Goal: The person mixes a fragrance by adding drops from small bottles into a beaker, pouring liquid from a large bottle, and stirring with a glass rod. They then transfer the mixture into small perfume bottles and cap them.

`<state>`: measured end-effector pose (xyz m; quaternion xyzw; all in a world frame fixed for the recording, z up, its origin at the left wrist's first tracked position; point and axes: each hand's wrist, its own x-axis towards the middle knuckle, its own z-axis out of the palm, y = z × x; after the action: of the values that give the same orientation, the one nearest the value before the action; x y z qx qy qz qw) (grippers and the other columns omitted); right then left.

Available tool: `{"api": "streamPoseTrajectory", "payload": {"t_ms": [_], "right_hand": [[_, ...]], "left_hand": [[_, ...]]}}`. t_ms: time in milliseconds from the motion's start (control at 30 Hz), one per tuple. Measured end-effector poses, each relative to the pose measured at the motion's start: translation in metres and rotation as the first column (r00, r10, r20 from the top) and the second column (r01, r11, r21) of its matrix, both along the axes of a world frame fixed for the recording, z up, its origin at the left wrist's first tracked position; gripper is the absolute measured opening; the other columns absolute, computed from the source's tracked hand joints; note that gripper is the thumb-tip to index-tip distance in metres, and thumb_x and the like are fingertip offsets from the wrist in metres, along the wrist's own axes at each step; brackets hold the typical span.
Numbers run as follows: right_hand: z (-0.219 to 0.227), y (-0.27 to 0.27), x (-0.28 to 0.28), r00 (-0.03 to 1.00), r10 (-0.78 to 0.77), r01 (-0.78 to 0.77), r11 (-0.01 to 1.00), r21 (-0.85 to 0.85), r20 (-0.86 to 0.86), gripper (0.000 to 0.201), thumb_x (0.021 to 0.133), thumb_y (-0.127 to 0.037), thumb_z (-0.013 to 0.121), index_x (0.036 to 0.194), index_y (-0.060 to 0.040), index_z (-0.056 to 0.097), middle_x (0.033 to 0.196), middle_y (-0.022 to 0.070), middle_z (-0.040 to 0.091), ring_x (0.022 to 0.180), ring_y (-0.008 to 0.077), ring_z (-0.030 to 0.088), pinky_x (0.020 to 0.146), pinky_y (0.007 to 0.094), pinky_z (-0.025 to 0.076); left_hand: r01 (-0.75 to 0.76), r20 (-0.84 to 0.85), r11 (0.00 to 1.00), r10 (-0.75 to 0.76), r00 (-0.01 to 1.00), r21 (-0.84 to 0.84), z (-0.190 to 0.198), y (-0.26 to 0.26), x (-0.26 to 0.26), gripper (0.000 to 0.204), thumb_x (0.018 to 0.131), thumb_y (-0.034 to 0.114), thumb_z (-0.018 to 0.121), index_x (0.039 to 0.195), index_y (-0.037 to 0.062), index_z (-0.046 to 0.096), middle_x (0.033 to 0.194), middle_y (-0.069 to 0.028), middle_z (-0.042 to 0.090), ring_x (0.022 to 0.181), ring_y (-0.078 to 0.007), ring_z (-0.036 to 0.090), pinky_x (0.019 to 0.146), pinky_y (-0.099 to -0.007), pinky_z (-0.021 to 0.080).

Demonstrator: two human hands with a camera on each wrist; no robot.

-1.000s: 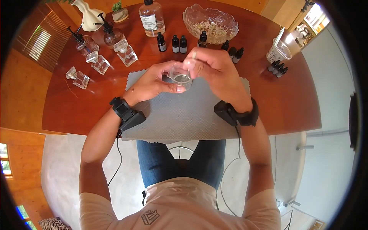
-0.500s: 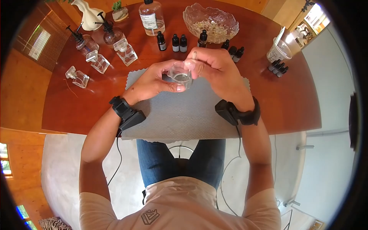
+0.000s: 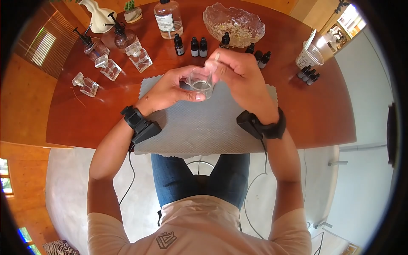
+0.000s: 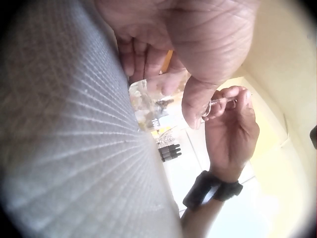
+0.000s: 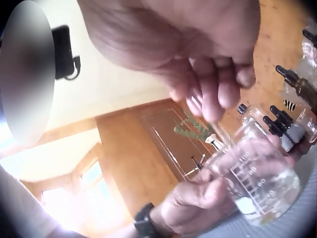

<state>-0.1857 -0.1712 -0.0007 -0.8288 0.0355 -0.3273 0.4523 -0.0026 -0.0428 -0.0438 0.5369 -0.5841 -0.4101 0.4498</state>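
Observation:
My left hand (image 3: 170, 88) grips a small clear glass beaker (image 3: 199, 85) by its side, thumb at the front and fingers behind. White graduation marks show on the beaker in the right wrist view, with a little clear liquid low inside. Between thumb and fingertips, my right hand (image 3: 241, 78) pinches a thin clear stirring rod (image 5: 224, 133). The rod slants down into the beaker's mouth, and its top end pokes out above the fingers. Both hands are over the grey textured mat (image 3: 199, 127).
Small black-capped bottles (image 3: 194, 47) stand in a row beyond the hands, before a glass bowl (image 3: 255, 29). A large labelled bottle (image 3: 165, 21) is behind. Square glass bottles (image 3: 139, 59) lie at left; a paper cup (image 3: 304, 59) and more small bottles (image 3: 307, 75) stand at right.
The right hand's fingers and the stirring rod have shifted slightly within the beaker's mouth. The left hand keeps its hold on the beaker in nearly the same place.

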Motion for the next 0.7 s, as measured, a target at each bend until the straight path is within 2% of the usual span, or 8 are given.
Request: {"api": "streamPoseTrajectory", "payload": {"t_ms": [67, 167, 267, 367, 467, 567, 667, 700], "right_hand": [[0.0, 0.002, 0.002, 0.982, -0.177, 0.186, 0.974, -0.129, 0.072, 0.014, 0.093, -0.008, 0.062, 0.083, 0.002, 0.06, 0.067, 0.0163, 0.054, 0.057, 0.0273, 0.051, 0.055, 0.0365, 0.042], [0.007, 0.0, -0.004, 0.998, 0.029, -0.034, 0.994, -0.1, -0.052, 0.014, 0.092, -0.007, 0.061, 0.082, 0.0025, 0.058, 0.068, 0.0178, 0.056, 0.059, 0.0324, 0.053, 0.056, 0.0381, 0.042], [0.004, 0.003, -0.003, 0.997, 0.082, -0.082, 0.996, 0.037, -0.005, 0.015, 0.093, -0.007, 0.06, 0.083, 0.0033, 0.057, 0.069, 0.019, 0.057, 0.06, 0.0361, 0.053, 0.056, 0.0384, 0.042], [-0.003, 0.0, 0.003, 0.982, -0.13, 0.15, 0.977, -0.151, 0.134, 0.014, 0.093, -0.008, 0.06, 0.084, 0.0032, 0.058, 0.068, 0.0186, 0.056, 0.059, 0.0344, 0.054, 0.055, 0.0376, 0.043], [0.002, -0.001, 0.0, 0.996, 0.075, -0.065, 0.978, -0.199, 0.047, 0.014, 0.094, -0.008, 0.059, 0.085, 0.0031, 0.059, 0.069, 0.0181, 0.057, 0.058, 0.0338, 0.054, 0.055, 0.0368, 0.043], [0.004, 0.006, -0.003, 0.998, 0.05, -0.051, 0.999, 0.013, 0.028, 0.015, 0.095, -0.009, 0.06, 0.086, 0.0032, 0.059, 0.069, 0.0172, 0.056, 0.059, 0.033, 0.053, 0.055, 0.0372, 0.043], [-0.002, 0.0, 0.001, 0.988, -0.115, 0.131, 0.978, -0.163, 0.106, 0.016, 0.096, -0.01, 0.061, 0.087, 0.0031, 0.06, 0.069, 0.0163, 0.056, 0.058, 0.0306, 0.052, 0.055, 0.037, 0.042], [0.0, 0.0, 0.0, 0.997, -0.036, 0.045, 0.987, -0.152, 0.063, 0.016, 0.096, -0.01, 0.061, 0.086, 0.0029, 0.06, 0.068, 0.016, 0.056, 0.058, 0.0294, 0.051, 0.055, 0.0368, 0.042]], "left_hand": [[-0.008, 0.015, 1.0, 0.008, 1.0, -0.021, 0.0, 0.0, -0.001, 0.063, 0.08, 0.016, 0.087, 0.137, 0.0055, 0.06, 0.125, -0.005, 0.068, 0.116, -0.016, 0.061, 0.103, -0.0337, 0.046], [0.009, 0.001, 1.0, -0.009, 1.0, 0.01, 0.004, 0.001, -0.002, 0.063, 0.08, 0.016, 0.087, 0.137, 0.0059, 0.06, 0.125, -0.0045, 0.067, 0.116, -0.016, 0.061, 0.103, -0.0336, 0.046], [0.002, 0.005, 1.0, -0.002, 1.0, 0.003, 0.001, 0.001, 0.0, 0.063, 0.081, 0.014, 0.086, 0.137, 0.0057, 0.06, 0.125, -0.0043, 0.068, 0.115, -0.0158, 0.061, 0.102, -0.0333, 0.047], [0.001, -0.013, 1.0, -0.001, 1.0, -0.022, 0.001, 0.0, -0.003, 0.061, 0.082, 0.013, 0.085, 0.137, 0.0055, 0.06, 0.124, -0.0041, 0.068, 0.114, -0.0156, 0.061, 0.101, -0.0329, 0.047], [0.013, 0.04, 0.999, -0.012, 0.999, -0.031, 0.004, 0.001, -0.002, 0.061, 0.082, 0.013, 0.085, 0.137, 0.0054, 0.06, 0.123, -0.0038, 0.068, 0.114, -0.0154, 0.061, 0.101, -0.0329, 0.048], [0.009, -0.002, 1.0, -0.009, 1.0, 0.021, 0.006, 0.002, -0.002, 0.061, 0.082, 0.014, 0.086, 0.136, 0.0055, 0.06, 0.123, -0.0034, 0.068, 0.114, -0.0153, 0.061, 0.101, -0.0331, 0.047], [-0.003, -0.002, 0.998, 0.003, 1.0, -0.066, 0.001, 0.001, -0.003, 0.061, 0.082, 0.015, 0.086, 0.136, 0.0048, 0.06, 0.122, -0.0035, 0.068, 0.113, -0.0153, 0.061, 0.102, -0.0334, 0.047], [-0.001, -0.004, 0.999, 0.001, 1.0, -0.036, 0.002, 0.001, -0.003, 0.06, 0.082, 0.014, 0.086, 0.135, 0.0046, 0.06, 0.122, -0.0034, 0.068, 0.114, -0.0151, 0.06, 0.102, -0.0331, 0.047]]}}
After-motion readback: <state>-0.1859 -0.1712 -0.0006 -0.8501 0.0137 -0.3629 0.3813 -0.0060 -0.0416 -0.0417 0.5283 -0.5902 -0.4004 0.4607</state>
